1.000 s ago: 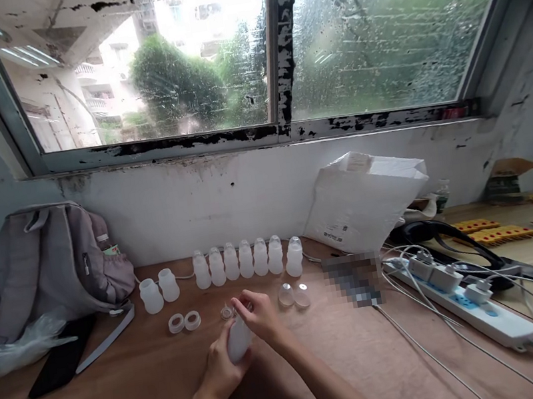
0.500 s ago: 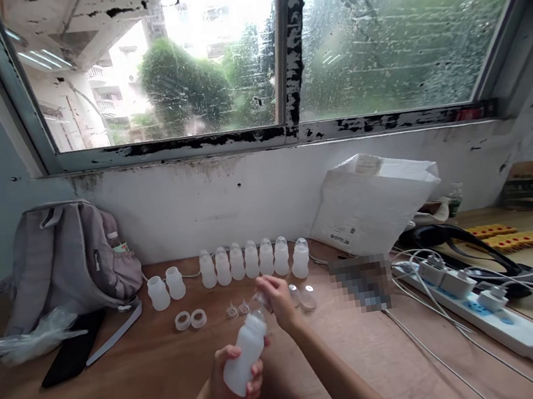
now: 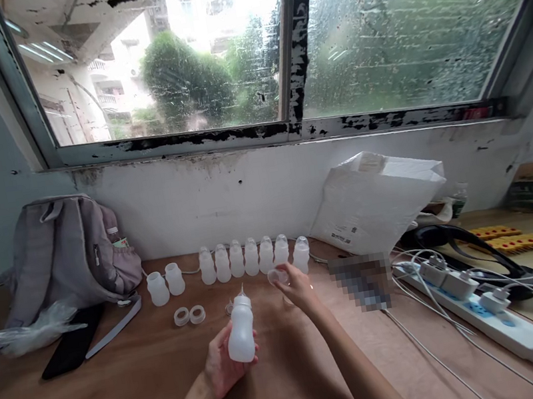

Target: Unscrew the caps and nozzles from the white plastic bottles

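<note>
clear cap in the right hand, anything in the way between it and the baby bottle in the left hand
Nothing visible: tabletop shows through the gap between the clear cap, held in the right hand, and the baby bottle in the left hand. The row of capped bottles stands behind, against the wall side.

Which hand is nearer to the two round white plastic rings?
Left. The left hand is close, to the right of the rings and nearer the person; the right hand is farther right.

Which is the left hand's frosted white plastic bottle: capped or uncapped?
Uncapped: the bottle shows its bare thin tip; the right hand holds a clear plastic cap.
</note>
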The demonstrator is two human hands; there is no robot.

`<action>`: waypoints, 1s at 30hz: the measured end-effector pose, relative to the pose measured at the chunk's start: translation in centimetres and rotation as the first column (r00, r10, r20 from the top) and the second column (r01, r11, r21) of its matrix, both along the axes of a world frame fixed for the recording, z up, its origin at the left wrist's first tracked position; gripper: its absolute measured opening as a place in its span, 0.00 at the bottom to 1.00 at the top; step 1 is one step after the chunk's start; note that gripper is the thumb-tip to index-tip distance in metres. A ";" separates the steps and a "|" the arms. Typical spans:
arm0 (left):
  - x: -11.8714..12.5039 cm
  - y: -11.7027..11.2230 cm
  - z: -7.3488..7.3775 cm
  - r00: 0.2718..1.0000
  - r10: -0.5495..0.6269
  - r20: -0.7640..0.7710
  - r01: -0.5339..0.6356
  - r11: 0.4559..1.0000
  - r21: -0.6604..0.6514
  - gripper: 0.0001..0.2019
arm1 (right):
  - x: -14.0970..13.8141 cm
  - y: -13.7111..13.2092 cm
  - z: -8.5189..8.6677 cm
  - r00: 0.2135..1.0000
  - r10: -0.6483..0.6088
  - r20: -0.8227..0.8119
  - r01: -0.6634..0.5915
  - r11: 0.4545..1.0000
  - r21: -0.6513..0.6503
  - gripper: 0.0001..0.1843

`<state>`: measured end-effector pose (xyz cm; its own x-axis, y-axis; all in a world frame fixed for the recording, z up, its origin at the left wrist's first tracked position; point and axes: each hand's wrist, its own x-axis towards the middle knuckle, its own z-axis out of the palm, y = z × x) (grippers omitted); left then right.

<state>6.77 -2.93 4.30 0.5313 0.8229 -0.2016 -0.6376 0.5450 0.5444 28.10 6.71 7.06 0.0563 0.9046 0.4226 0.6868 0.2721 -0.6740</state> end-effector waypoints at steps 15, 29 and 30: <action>0.5 0.1 -1.1 0.612 0.584 -0.533 -0.235 0.778 0.583 0.14 | -3.7 -3.0 1.8 0.927 0.320 -0.195 -0.352 0.922 -0.163 0.23; 1.3 -1.6 -1.7 0.936 -0.331 0.116 0.296 0.924 0.244 0.12 | -9.0 -6.6 2.4 0.215 0.314 -0.925 -0.909 0.411 -0.072 0.14; 1.2 -1.5 -1.9 0.912 -0.372 0.172 0.320 0.908 0.270 0.12 | -8.6 -6.5 2.5 0.181 0.327 -0.927 -0.933 0.355 -0.057 0.19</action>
<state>8.00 -4.44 2.35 0.7994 0.5881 0.1225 -0.5469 0.6282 0.5534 19.46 0.23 9.54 -0.7024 0.7098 0.0525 -0.3387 -0.2685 -0.9018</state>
